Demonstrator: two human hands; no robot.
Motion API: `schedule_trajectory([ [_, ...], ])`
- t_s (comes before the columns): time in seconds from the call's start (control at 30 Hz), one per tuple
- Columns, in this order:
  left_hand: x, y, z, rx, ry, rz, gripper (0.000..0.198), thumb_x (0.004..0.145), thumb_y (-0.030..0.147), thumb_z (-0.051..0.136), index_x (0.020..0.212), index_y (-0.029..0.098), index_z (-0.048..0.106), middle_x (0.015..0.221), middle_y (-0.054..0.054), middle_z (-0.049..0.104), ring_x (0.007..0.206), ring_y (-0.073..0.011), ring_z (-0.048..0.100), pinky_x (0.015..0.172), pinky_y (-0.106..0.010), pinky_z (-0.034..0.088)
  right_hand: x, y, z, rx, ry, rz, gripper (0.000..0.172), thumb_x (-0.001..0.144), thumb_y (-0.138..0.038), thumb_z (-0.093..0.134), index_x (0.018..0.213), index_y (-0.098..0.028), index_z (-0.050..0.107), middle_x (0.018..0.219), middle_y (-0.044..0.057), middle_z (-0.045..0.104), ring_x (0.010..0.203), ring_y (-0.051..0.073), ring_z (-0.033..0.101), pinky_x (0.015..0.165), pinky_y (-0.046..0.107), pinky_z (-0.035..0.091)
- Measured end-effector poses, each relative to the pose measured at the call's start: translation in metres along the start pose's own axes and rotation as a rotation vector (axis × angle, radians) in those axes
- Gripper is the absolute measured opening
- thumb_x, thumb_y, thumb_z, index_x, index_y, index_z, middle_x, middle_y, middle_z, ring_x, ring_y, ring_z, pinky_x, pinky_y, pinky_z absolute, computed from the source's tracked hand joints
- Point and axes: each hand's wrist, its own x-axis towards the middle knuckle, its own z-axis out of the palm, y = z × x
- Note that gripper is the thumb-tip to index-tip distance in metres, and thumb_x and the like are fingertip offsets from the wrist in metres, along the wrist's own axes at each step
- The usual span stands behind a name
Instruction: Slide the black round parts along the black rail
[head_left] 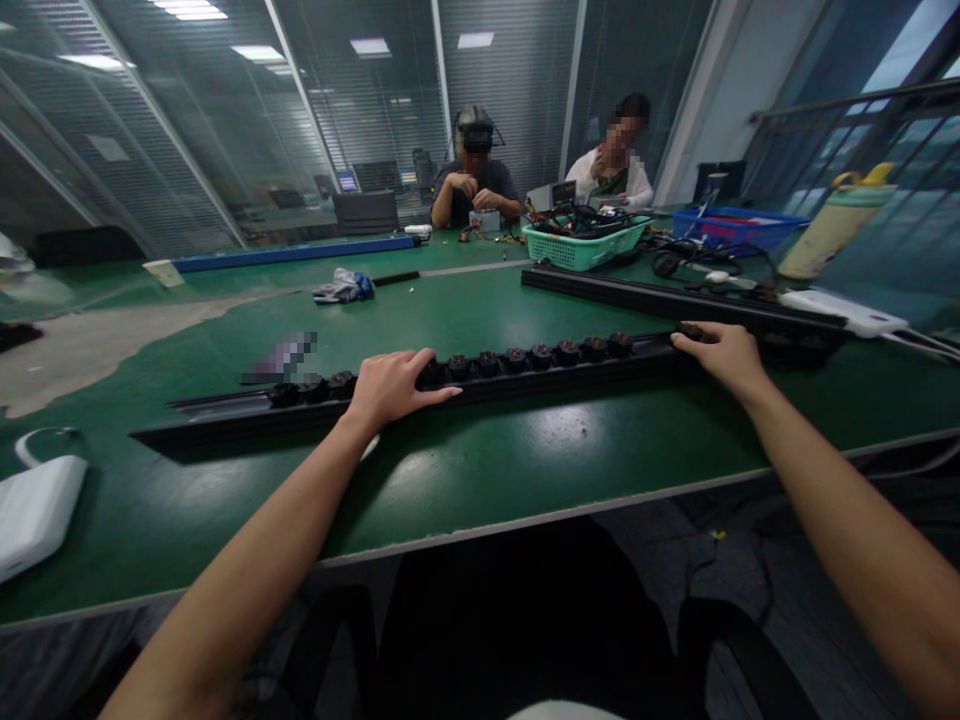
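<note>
A long black channel (517,386) lies across the green table before me, with a row of round black socket-like pieces (541,355) showing copper-coloured bits along its trough. My left hand (391,388) is closed over the channel left of its middle, fingers on the far side and thumb along the near side, covering part of the row. Toward the channel's right end, my right hand (724,355) pinches a small dark round piece (689,329) at the trough. Whether that piece is seated in the trough, I cannot tell.
A second black channel (615,287) lies behind on the right, near a green basket of cables (577,250) and a cream bottle (836,230). Gloves (345,287) lie farther back. At left is a white device (37,515). Two people sit across the table.
</note>
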Motion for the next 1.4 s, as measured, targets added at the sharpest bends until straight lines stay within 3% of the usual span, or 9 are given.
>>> schedule_trajectory([
  [0.23,0.000,0.000,0.000,0.008,0.001,0.003,0.080,0.077,0.086,0.029,0.116,0.024,0.060,0.097,-0.008,0.072,0.085,-0.0275,0.066,0.062,-0.030,0.031,0.007,0.012,0.008,0.066,0.040,-0.013,0.058,0.069,-0.056,0.067,0.112,-0.017,0.073,0.096,0.007,0.072,0.090,0.024,0.064,0.083,0.034,0.047],
  [0.73,0.000,0.000,0.000,-0.005,0.002,-0.003,0.079,0.077,0.085,0.032,0.115,0.022,0.061,0.096,-0.009,0.072,0.084,-0.0275,0.066,0.062,-0.030,0.032,0.009,0.017,0.006,-0.004,0.115,0.020,0.055,0.069,-0.052,0.068,0.111,-0.018,0.074,0.087,0.006,0.071,0.084,0.023,0.063,0.083,0.034,0.047],
  [1.4,0.000,0.000,0.000,0.006,-0.011,-0.009,0.077,0.077,0.085,0.032,0.115,0.023,0.060,0.096,-0.009,0.071,0.087,-0.0277,0.066,0.063,-0.030,0.033,0.011,0.023,0.007,-0.139,0.146,0.016,0.055,0.076,-0.055,0.058,0.117,-0.020,0.069,0.107,0.012,0.070,0.100,0.027,0.062,0.091,0.040,0.046],
])
